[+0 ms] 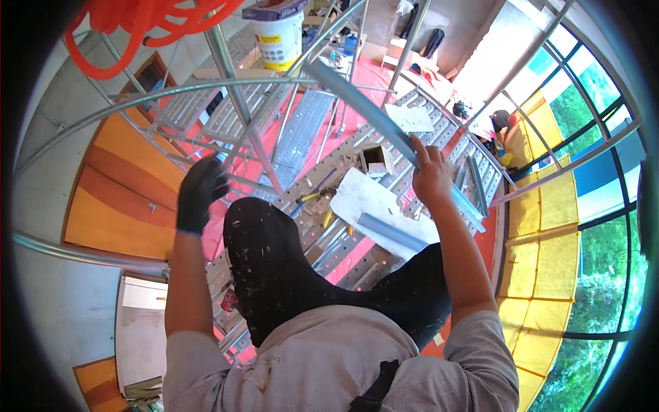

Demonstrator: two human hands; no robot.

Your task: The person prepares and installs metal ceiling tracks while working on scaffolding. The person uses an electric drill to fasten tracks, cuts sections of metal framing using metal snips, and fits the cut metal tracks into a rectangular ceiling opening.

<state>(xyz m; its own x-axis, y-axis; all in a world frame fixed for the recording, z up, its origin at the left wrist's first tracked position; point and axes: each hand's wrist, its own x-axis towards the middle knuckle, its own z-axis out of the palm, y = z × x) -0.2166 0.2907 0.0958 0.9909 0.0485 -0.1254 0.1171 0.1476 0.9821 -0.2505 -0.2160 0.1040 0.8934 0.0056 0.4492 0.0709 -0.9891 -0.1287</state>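
- my right hand [431, 177] is bare and wrapped around a long grey-blue metal channel [357, 103], gripping it near its lower end while the rest of the strip slants up and away to the left, over the scaffold deck [302, 134].
- my left hand [199, 192] wears a black glove; it hangs in the air left of my raised knee [264, 240], fingers curled, and i cannot tell whether it grips anything.
- a second, shorter channel piece [391, 232] lies on a white board [364, 199] on the perforated platform, with a small open box [376, 159] and a yellow-handled tool [312, 197] near it.
- a white bucket [278, 38] stands further out on the deck, coils of orange hose [130, 20] hang above left.
- to handle the long channel well, i judge it wants a second grip farther up, since one hand at the end leaves the far tip free to swing into the scaffold tubes [233, 75].
- footing matters too: loose bits clutter the platform under my knee.
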